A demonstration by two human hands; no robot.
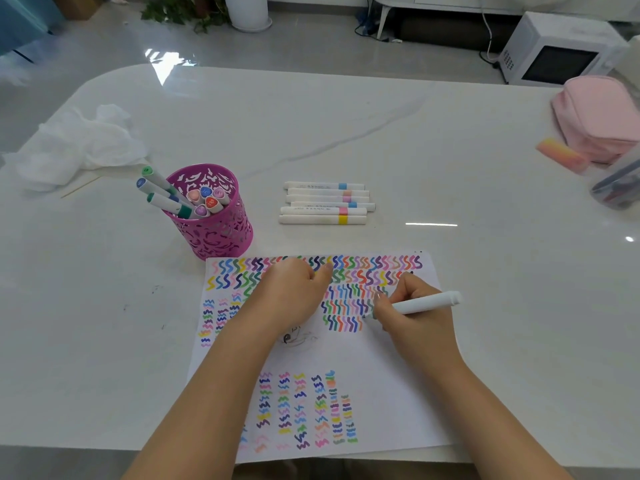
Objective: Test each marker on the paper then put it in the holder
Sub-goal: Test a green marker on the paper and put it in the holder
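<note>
White plastic marker (429,302), pinched in the right hand (415,323), tests on squiggle-filled paper (381,368) under the flat left hand (291,292); pink perforated holder (221,237) likely next.

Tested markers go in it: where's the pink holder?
Head view: the pink holder stands left of centre, just beyond the top-left corner of the paper, left of the lying markers.

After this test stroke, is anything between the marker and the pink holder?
Yes: the left hand rests on the paper directly between the marker in the right hand and the holder; nothing else intervenes.
</note>
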